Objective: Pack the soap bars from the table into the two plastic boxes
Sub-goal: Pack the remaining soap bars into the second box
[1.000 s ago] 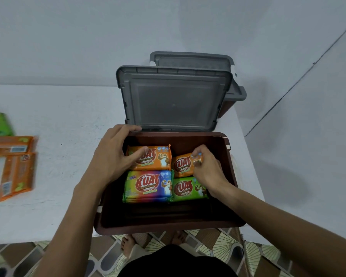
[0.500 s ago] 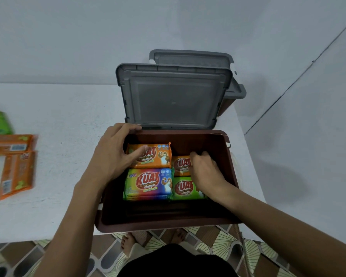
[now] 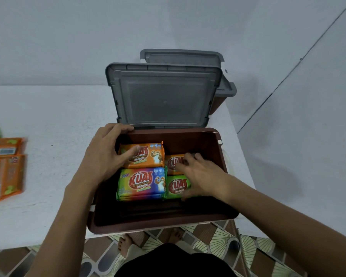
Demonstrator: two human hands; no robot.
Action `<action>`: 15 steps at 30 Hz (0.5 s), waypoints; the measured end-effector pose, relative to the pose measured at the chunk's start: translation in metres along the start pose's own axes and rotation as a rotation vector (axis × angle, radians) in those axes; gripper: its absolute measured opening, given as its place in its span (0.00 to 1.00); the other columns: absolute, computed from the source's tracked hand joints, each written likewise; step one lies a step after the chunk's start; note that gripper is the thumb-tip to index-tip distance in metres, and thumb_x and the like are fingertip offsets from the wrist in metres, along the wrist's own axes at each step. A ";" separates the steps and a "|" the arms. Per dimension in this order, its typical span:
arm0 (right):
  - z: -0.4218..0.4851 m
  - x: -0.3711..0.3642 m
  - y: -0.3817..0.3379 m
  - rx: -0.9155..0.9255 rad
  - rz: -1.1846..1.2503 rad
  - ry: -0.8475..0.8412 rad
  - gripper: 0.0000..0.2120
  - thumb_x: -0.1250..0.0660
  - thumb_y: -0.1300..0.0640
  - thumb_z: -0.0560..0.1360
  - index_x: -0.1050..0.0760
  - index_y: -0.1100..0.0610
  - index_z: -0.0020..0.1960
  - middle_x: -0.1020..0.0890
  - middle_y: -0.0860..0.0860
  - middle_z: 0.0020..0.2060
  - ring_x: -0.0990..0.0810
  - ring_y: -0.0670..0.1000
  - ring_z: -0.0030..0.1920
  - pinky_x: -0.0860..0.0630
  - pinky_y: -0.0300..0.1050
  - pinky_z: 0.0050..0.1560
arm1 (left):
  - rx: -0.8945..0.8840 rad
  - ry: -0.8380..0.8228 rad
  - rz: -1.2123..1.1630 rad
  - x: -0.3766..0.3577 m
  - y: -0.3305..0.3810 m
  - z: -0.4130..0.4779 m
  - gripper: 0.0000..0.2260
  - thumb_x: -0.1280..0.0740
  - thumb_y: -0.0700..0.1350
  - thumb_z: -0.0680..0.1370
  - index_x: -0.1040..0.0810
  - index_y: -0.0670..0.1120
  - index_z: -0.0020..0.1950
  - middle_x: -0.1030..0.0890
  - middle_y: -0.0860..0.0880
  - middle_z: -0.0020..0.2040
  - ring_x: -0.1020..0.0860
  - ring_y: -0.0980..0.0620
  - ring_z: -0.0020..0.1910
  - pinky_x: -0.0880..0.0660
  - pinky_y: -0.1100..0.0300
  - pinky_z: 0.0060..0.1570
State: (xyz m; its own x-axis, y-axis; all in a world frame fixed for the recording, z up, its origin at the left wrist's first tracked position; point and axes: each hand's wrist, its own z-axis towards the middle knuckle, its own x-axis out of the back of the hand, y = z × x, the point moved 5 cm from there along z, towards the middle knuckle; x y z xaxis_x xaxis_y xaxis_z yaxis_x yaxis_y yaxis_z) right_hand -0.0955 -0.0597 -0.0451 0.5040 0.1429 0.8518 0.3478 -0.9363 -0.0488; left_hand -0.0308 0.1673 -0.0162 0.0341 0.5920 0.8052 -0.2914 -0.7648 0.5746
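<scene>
pressing flat, spread left hand (image 3: 106, 156) on orange soap bar (image 3: 148, 156), right hand (image 3: 202, 176) spread, hiding box's (image 3: 158, 222) right-side bars

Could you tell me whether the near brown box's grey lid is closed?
No, the grey lid stands open behind the brown box.

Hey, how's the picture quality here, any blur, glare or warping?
Head view: soft, even light with no glare; the right hand is slightly motion-blurred over the soap bars; wide-angle warping bends the table edge; the orange packets at the left edge look smeared.
</scene>
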 end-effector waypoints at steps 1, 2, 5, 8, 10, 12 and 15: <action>0.001 -0.002 -0.001 0.004 -0.023 0.010 0.42 0.28 0.39 0.70 0.45 0.50 0.77 0.41 0.59 0.74 0.40 0.61 0.72 0.31 0.59 0.67 | -0.003 0.004 -0.006 0.000 0.000 0.000 0.23 0.28 0.55 0.72 0.28 0.53 0.65 0.25 0.50 0.64 0.29 0.51 0.62 0.30 0.58 0.56; 0.002 -0.003 -0.001 0.004 -0.027 0.023 0.42 0.28 0.40 0.71 0.46 0.49 0.77 0.42 0.59 0.74 0.40 0.61 0.72 0.30 0.59 0.66 | -0.008 0.007 -0.009 0.001 0.001 -0.001 0.23 0.28 0.55 0.73 0.28 0.54 0.65 0.26 0.50 0.63 0.29 0.52 0.62 0.30 0.58 0.56; 0.007 -0.003 0.002 -0.012 0.001 0.043 0.40 0.27 0.44 0.72 0.44 0.48 0.76 0.40 0.59 0.73 0.37 0.62 0.70 0.27 0.59 0.64 | -0.012 0.007 -0.008 0.002 0.000 -0.001 0.22 0.28 0.55 0.73 0.28 0.54 0.65 0.26 0.51 0.63 0.29 0.53 0.61 0.30 0.59 0.55; 0.011 0.000 0.003 -0.029 0.015 0.043 0.38 0.26 0.46 0.71 0.42 0.48 0.75 0.39 0.59 0.72 0.35 0.62 0.69 0.26 0.59 0.62 | -0.007 0.004 -0.008 0.001 0.000 -0.001 0.23 0.27 0.55 0.73 0.28 0.54 0.65 0.26 0.51 0.63 0.29 0.52 0.62 0.30 0.58 0.56; 0.012 0.001 0.003 -0.037 0.031 0.032 0.38 0.26 0.47 0.71 0.41 0.48 0.75 0.39 0.59 0.72 0.36 0.62 0.69 0.26 0.59 0.62 | -0.006 0.003 -0.006 0.001 0.000 -0.001 0.23 0.28 0.55 0.73 0.28 0.54 0.65 0.26 0.50 0.64 0.29 0.52 0.62 0.29 0.57 0.57; 0.011 0.002 0.003 -0.046 0.043 0.021 0.38 0.26 0.48 0.72 0.41 0.48 0.75 0.39 0.59 0.72 0.36 0.62 0.69 0.27 0.58 0.63 | -0.005 -0.001 -0.005 0.002 0.000 0.000 0.23 0.28 0.56 0.73 0.28 0.54 0.65 0.26 0.51 0.64 0.29 0.52 0.62 0.29 0.57 0.57; 0.007 0.007 0.002 -0.045 0.095 0.003 0.32 0.29 0.53 0.75 0.39 0.48 0.75 0.37 0.58 0.71 0.32 0.60 0.67 0.27 0.54 0.64 | -0.008 -0.002 -0.021 0.003 0.001 -0.001 0.22 0.29 0.56 0.73 0.27 0.53 0.65 0.25 0.50 0.63 0.29 0.52 0.62 0.29 0.58 0.57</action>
State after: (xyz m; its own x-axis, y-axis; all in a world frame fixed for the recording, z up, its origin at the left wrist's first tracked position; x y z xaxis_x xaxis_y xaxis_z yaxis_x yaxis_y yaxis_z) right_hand -0.0852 -0.0586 -0.0428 0.5311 0.0517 0.8457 0.2627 -0.9590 -0.1063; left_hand -0.0317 0.1680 -0.0132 0.0421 0.6076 0.7931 -0.2984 -0.7499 0.5904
